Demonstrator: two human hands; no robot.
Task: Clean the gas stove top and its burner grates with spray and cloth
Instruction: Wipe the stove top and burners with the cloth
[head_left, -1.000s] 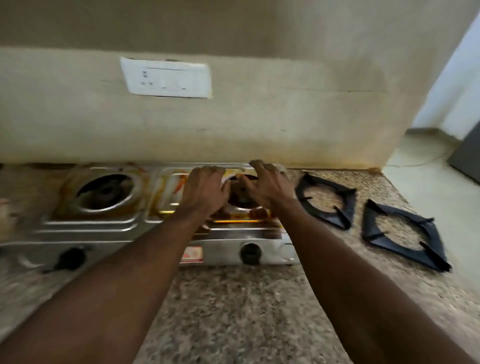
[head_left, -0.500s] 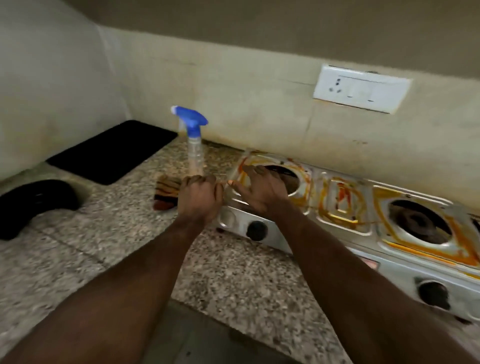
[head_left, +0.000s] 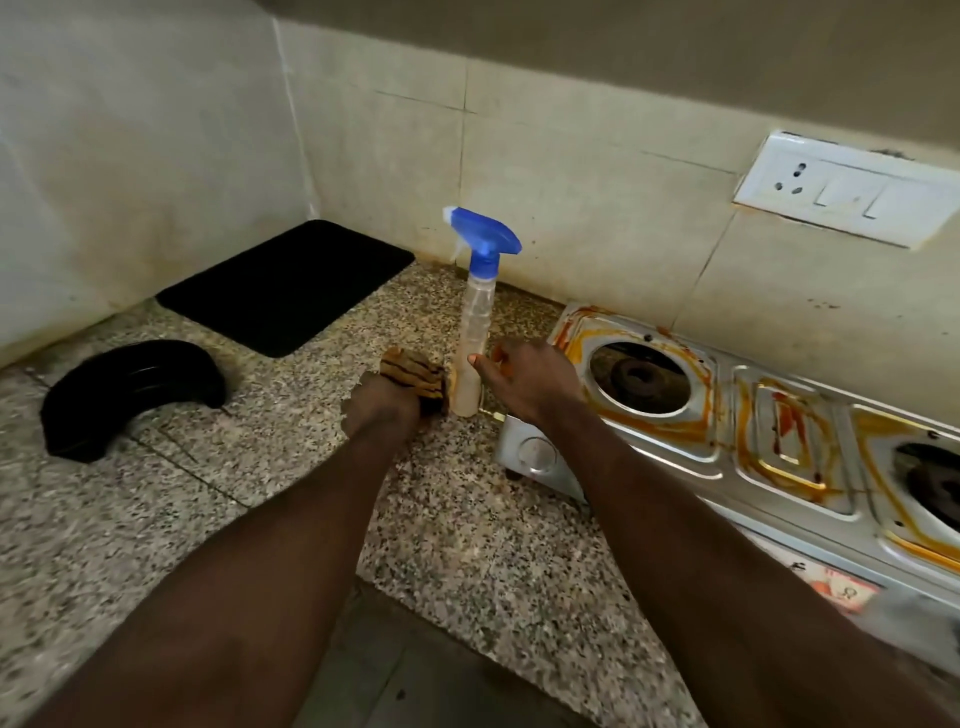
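Left hand (head_left: 387, 410) curled down onto cloth (head_left: 413, 370), gripping it; fingertips hidden. Cloth is bunched, soft, brown-striped, sticking out past the knuckles. Right hand (head_left: 524, 382) closes round spray bottle (head_left: 475, 322): thumb across the front, fingers curled behind. Bottle stands upright between both hands, clear ribbed plastic with blue trigger head. Stove top (head_left: 727, 447) just right of right hand: pressed steel, round burner wells, orange grease streaks. Speckled granite counter (head_left: 493, 561) underneath.

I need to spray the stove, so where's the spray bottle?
The spray bottle stands upright on the counter in the head view, just left of the stove, between the cloth and the right hand, which grips it.
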